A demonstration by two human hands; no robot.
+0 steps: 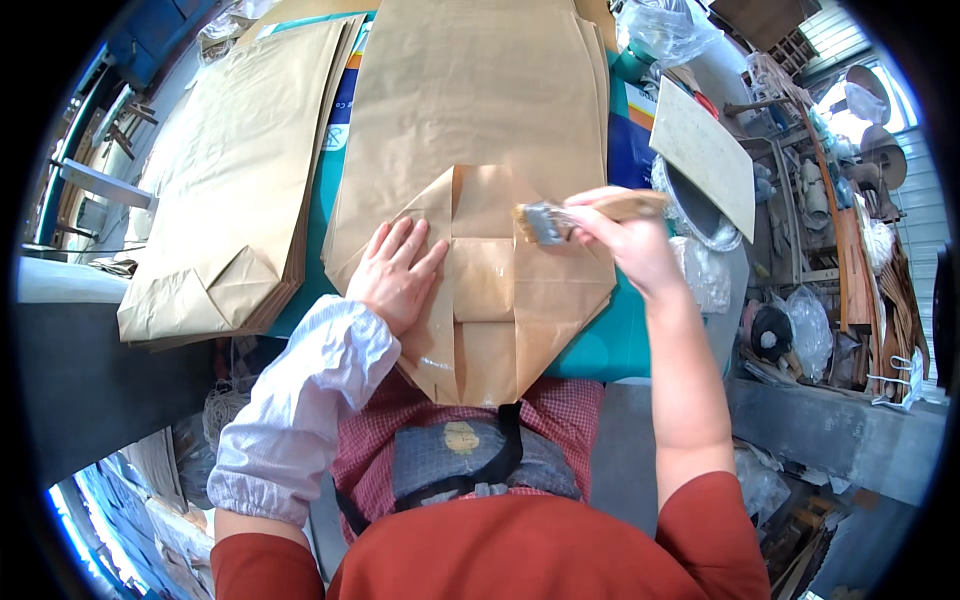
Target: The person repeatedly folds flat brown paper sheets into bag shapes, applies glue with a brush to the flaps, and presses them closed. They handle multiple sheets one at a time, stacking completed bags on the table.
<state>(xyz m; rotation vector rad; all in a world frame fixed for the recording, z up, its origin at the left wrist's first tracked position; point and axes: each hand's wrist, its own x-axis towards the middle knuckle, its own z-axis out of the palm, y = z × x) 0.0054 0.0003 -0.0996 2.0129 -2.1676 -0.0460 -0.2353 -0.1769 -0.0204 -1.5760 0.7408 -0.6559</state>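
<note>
A brown paper bag (pixel 484 345) lies on top of a stack, its bottom end opened out into a flat, many-sided shape towards me. Wet, shiny patches show on its centre panel and near its lower left edge. My left hand (pixel 393 275) rests flat on the left flap, fingers spread. In my right hand (pixel 632 236) is a paint brush (pixel 548 222), gripped by its wooden handle. Its bristles meet the paper or hover just over it, at the right of the centre panel; I cannot tell which.
To the left lies another stack of paper bags (pixel 220 180) with folded ends. A teal surface (pixel 605 345) shows beneath. At right, a pale board (pixel 703 160) partly covers a plastic-lined basin (pixel 690 205). Cluttered shelving (pixel 800 210) stands farther right; clear plastic bags (pixel 668 32) lie at the back.
</note>
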